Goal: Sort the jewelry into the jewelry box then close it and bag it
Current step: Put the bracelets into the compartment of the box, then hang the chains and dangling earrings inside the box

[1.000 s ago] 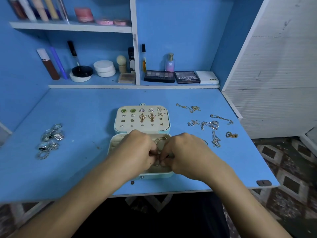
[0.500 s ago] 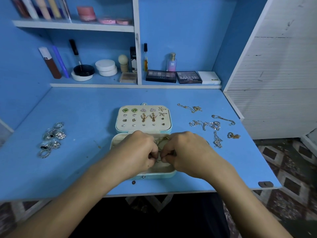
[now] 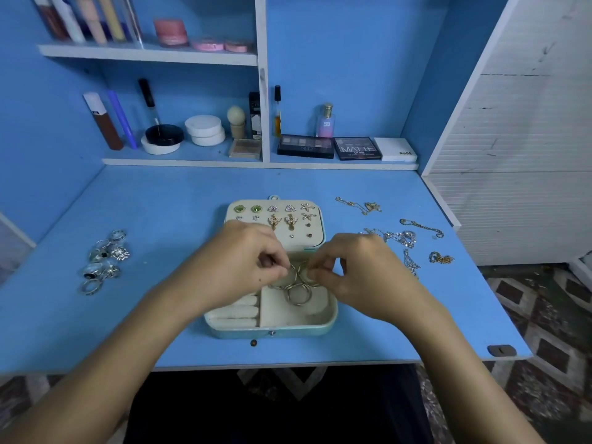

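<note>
writing: "MATTE" on the dark palette (image 3: 357, 148) at the back shelf, centre-right of frame; "NUDE" on the black palette (image 3: 306, 146) just left of it, and "NUDE" again on the white box (image 3: 396, 149) to its right; "SB" on the small pink-blue bottle (image 3: 326, 122) behind them. Other labels too small to read.
my left hand (image 3: 238, 264): fingers curled, thumb and forefinger pinching the left side of the linked hoops (image 3: 298, 285), frame centre.
my right hand (image 3: 355, 272): same curl, fingertips pinching the right side of the hoops; my two hands are close together but apart.
hoops: gold, several interlinked rings, hanging over the large right compartment of the jewelry box (image 3: 272, 326); whether the lowest ring touches the liner, can't tell.
jewelry box: open, frame centre on the blue desk (image 3: 160, 203), pale green shell, cream lining; ring rolls in its lower-left section.
lid (image 3: 315, 241): laid back flat behind the tray, earrings (image 3: 282, 216) pinned in rows; my left hand hides its near-left part.
rings (image 3: 104, 259): silver cluster, left of frame, well apart from the box.
chains (image 3: 403, 237): gold and silver, loose on the desk right of the box.
</note>
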`<state>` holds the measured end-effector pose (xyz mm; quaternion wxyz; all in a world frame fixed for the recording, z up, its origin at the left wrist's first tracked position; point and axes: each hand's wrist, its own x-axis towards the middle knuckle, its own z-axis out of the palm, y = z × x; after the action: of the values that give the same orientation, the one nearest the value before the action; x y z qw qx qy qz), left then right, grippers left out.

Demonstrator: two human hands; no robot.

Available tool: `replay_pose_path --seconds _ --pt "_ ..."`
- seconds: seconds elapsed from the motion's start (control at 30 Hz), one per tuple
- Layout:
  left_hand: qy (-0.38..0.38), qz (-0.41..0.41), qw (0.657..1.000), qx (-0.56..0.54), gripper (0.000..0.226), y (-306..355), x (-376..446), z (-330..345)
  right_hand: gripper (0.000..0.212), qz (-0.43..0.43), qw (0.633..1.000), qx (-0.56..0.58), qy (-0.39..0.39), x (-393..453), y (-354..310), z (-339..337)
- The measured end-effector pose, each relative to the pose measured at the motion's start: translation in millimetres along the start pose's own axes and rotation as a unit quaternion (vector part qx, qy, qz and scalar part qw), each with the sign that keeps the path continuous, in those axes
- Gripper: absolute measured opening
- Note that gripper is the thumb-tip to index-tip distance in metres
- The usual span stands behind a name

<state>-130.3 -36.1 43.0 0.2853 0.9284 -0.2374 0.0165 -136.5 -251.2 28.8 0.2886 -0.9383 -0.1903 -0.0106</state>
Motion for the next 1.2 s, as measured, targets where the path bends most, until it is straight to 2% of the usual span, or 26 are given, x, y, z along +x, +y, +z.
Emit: replay_pose_path --seconds 0.27,0.37,0.6,0.73,0.87,1.07,1.2 --pt "0.146 -0.069 0.986 -0.030 0.005 -37.0 18.7 -19.5 0.012 0.048 0.991 0.061 0.107 38.2 11.6 5.7" --pt "0.184 -0.113 0.975 -0.052 0.011 -53.6 29.1 -18.2 0.017 0.077 0.986 0.085 0.124 55.2 12.8 10.6" --pt "0.152 -0.217 0.960 -0.094 0.028 -88.9 44.1 -9.0 0.029 0.148 0.975 0.104 0.127 84.3 16.4 19.1" --pt "0.125 -0.234 0.956 -0.125 0.026 -95.9 44.9 -3.3 0.031 0.177 0.973 0.108 0.098 91.7 17.0 18.8" --pt "0.128 -0.237 0.954 -0.131 0.024 -98.1 46.9 -2.6 0.048 0.196 0.971 0.099 0.092 95.3 16.8 17.9" --pt "0.131 -0.234 0.954 -0.133 0.024 -98.8 48.3 -3.1 0.046 0.202 0.970 0.105 0.087 97.2 15.4 16.9" --pt "0.157 -0.227 0.951 -0.139 0.024 -95.7 47.3 -6.1 0.030 0.202 0.964 0.146 0.092 98.7 16.4 15.0"
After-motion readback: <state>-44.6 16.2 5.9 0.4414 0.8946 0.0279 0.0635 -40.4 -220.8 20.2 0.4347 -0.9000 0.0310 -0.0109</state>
